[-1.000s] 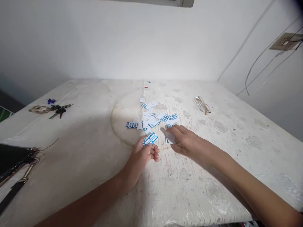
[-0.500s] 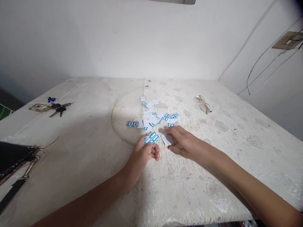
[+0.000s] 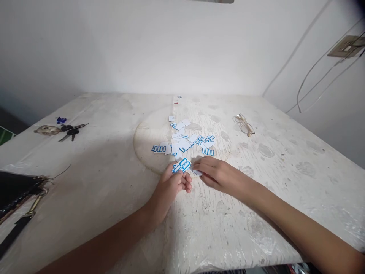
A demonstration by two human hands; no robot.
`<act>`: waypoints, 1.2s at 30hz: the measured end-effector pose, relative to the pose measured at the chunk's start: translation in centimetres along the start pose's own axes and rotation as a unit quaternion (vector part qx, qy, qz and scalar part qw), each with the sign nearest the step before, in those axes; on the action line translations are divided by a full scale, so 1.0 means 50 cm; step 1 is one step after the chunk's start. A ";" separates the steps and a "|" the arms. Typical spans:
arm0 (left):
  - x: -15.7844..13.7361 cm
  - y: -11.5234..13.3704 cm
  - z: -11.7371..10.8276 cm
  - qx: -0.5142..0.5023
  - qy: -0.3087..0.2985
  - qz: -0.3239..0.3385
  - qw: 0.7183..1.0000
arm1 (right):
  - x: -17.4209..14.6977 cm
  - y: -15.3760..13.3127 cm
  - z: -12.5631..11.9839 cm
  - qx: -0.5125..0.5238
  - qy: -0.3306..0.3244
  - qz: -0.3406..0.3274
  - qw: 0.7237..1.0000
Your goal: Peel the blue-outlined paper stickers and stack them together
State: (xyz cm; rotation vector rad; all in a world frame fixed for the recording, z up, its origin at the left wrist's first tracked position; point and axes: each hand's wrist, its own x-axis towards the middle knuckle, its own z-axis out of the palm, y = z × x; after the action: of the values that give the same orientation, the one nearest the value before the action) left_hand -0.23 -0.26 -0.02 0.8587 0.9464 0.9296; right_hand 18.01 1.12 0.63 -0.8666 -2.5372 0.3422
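Between the thumb and fingers of my left hand [image 3: 173, 180] are small white paper cutouts [image 3: 182, 165] with blue-outlined rectangles facing up. Close to its right, my right hand [image 3: 215, 171] has its fingers closed over white paper pieces [image 3: 196, 172], which they mostly cover. Just beyond both hands lies a loose pile of paper cutouts [image 3: 182, 144], some plain white side up, others showing blue outlines. A cutout with a row of blue boxes [image 3: 207, 151] rests beyond my right hand.
Eyeglasses [image 3: 243, 125] lie on the right side of the plastic-covered table [image 3: 114, 129]. Keys [image 3: 71, 130] with a fob and a small blue object [image 3: 61, 120] are at left. A black bag [image 3: 17, 190] with a strap sits nearer. Tiny scraps [image 3: 176, 102] lie toward the wall.
My right hand has moved slightly left toward my left hand, and its fingers now cover more of the white pieces. The row of blue boxes beyond it is uncovered. My left hand keeps its hold.
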 end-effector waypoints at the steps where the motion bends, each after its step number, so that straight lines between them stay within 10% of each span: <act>1: 0.001 -0.001 0.000 -0.001 0.001 0.000 1.000 | 0.001 0.000 0.003 -0.013 0.010 0.000 1.000; 20: -0.001 0.002 0.003 -0.009 0.008 0.002 1.000 | 0.001 -0.003 0.024 -0.013 0.072 0.052 0.996; 23: -0.004 0.006 0.004 -0.003 0.007 -0.012 1.000 | 0.006 -0.006 0.025 0.165 0.185 0.192 0.950; 29: -0.009 0.004 0.008 0.018 -0.023 -0.055 0.998 | 0.025 -0.033 0.008 0.550 0.265 0.298 0.734; 36: -0.013 -0.024 0.014 -0.007 -0.094 -0.026 0.995 | 0.019 -0.062 0.014 0.477 0.221 0.316 0.789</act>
State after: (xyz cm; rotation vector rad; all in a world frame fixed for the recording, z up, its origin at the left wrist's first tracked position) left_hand 0.54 -1.44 -0.69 0.8899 0.7957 0.7947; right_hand 15.40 -0.77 1.46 -1.1209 -1.2595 1.3017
